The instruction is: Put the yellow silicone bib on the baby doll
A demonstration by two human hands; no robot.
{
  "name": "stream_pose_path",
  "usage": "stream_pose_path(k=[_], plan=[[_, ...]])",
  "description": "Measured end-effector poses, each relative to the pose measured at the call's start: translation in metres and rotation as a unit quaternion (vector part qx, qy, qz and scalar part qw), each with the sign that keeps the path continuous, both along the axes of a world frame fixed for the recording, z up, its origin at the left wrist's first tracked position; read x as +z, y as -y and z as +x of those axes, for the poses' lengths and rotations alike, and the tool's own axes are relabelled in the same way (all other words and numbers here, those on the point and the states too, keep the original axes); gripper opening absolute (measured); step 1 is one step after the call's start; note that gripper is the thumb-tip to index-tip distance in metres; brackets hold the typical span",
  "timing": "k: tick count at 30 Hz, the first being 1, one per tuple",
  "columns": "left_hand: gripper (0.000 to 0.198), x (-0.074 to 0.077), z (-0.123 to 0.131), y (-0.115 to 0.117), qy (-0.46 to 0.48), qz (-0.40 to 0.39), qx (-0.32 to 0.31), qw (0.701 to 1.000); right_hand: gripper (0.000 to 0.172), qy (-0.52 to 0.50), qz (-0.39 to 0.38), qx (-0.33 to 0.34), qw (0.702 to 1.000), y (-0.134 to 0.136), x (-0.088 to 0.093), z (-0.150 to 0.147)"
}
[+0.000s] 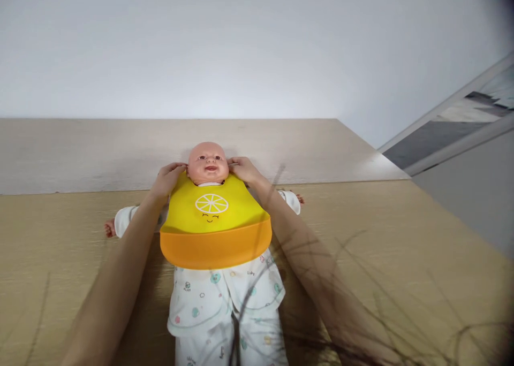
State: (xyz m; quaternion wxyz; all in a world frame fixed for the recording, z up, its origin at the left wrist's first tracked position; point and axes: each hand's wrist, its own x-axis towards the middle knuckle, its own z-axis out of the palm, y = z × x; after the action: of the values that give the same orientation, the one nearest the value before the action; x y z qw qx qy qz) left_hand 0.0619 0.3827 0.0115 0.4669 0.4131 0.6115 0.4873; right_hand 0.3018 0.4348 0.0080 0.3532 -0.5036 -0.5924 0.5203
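Observation:
A baby doll [208, 160] lies on its back, dressed in a white patterned outfit [201, 299]. Across its chest is a yellow bib [217, 221] with a lemon-slice print and an orange catch pocket [217, 251] along the bottom. My left hand [166, 180] is closed at the bib's neck strap, beside the doll's head on the left of the view. On the other side of the head, my right hand [243, 169] pinches the opposite strap. The strap ends behind the doll's neck are hidden.
The doll lies on a light wooden table [72, 259], with a paler strip [80, 152] along its back. Behind stands a white wall [180, 50]. Blurred dark hair strands [345, 248] cross the lower right of the view.

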Motion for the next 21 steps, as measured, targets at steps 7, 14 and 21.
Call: stream_pose_path(k=[7, 14, 21], plan=[[0.03, 0.007, -0.005, 0.004, 0.092, -0.051, -0.039, 0.994, 0.041, -0.035, -0.121, 0.089, 0.988, 0.001, 0.007, 0.015], [0.022, 0.02, 0.001, 0.01, 0.147, -0.073, -0.004, 0.986, 0.042, -0.096, -0.155, 0.064, 0.981, -0.013, -0.013, 0.019], [0.019, 0.014, -0.002, 0.007, 0.164, -0.066, 0.013, 0.984, 0.038, -0.144, -0.163, 0.043, 0.975, -0.014, -0.018, 0.017]])
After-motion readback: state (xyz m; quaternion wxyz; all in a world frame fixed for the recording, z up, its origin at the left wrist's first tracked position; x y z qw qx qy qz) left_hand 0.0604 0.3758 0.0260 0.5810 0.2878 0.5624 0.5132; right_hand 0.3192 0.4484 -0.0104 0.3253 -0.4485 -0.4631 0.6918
